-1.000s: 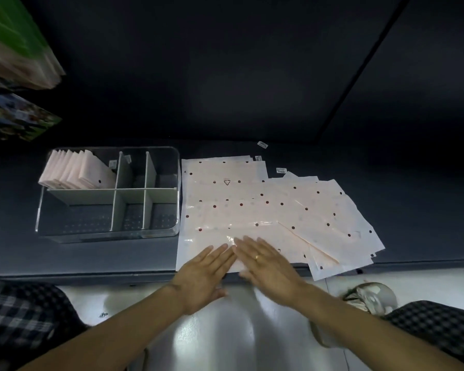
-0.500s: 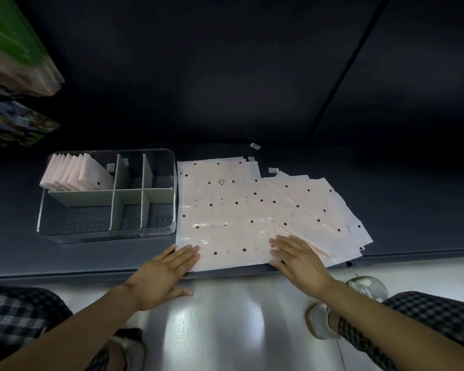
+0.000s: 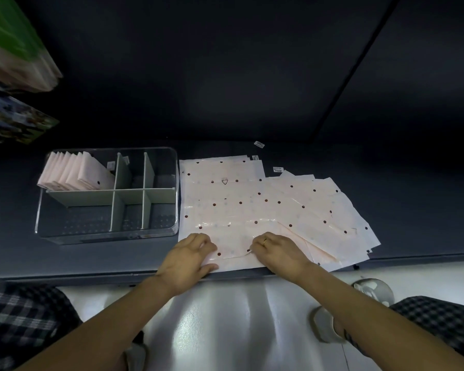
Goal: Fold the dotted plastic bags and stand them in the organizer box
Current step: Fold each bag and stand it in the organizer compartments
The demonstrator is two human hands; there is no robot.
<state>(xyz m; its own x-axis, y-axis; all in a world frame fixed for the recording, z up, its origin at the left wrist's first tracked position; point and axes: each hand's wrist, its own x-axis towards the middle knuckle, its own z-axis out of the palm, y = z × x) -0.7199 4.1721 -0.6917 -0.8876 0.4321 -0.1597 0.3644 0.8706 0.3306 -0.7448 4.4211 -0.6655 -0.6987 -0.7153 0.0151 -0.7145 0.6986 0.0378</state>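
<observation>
Both hands sit on the near edge of the flat bags (image 3: 252, 210), a fanned pile of pale dotted sheets lying just right of the box (image 3: 106, 194) on the dark table (image 3: 386, 210). The left hand (image 3: 188, 259) rests on the pile's near-left corner, fingers curled down onto the plastic and thumb along the sheet's front edge; whether it pinches the sheet I cannot tell. The right hand (image 3: 277, 250) is just beside it, fingers bent and pinching the top sheet, which ripples between the two hands.

The pile's long axis runs away from the box, its far sheets skewed and fanned out, corners pointing away from the box. Its near edge lies along the table's front lip.

Folded bags (image 3: 75, 171) stand leaning in the box's far-left compartment, the one farthest from the pile. The box's side wall almost touches the pile's edge. Bare table stretches beyond the pile on the side away from the box, and behind it, where a few small labels (image 3: 259, 144) lie.
</observation>
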